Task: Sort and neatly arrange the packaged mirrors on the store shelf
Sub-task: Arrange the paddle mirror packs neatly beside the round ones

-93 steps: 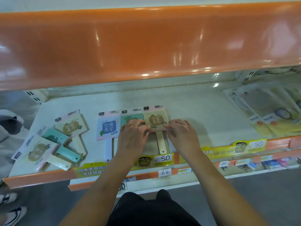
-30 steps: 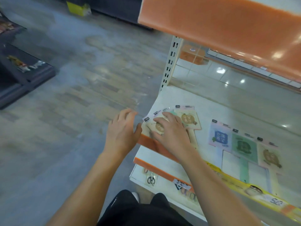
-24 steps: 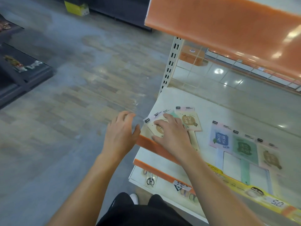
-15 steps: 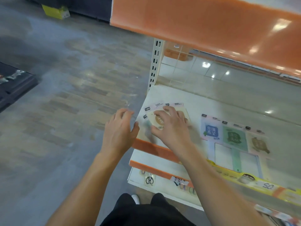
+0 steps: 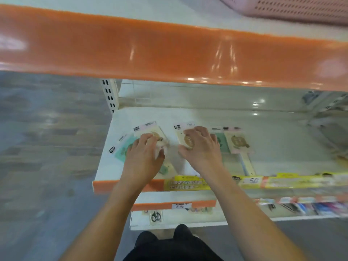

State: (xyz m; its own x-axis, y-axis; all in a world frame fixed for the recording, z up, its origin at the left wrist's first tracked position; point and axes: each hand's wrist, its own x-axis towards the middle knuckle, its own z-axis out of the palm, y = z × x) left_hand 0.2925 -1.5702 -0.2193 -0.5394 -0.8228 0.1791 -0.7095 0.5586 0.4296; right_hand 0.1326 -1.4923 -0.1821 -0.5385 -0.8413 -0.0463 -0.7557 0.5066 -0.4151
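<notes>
Right hand (image 5: 201, 147) on flat beige packaged mirror (image 5: 185, 139), glossy shelf (image 5: 273, 147)

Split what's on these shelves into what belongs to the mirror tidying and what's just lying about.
Belongs to the job:
left pile of mirrors
beige mirror under the right hand
row mirrors
left hand

Just lying about:
scissors
price tag
pink basket
</notes>
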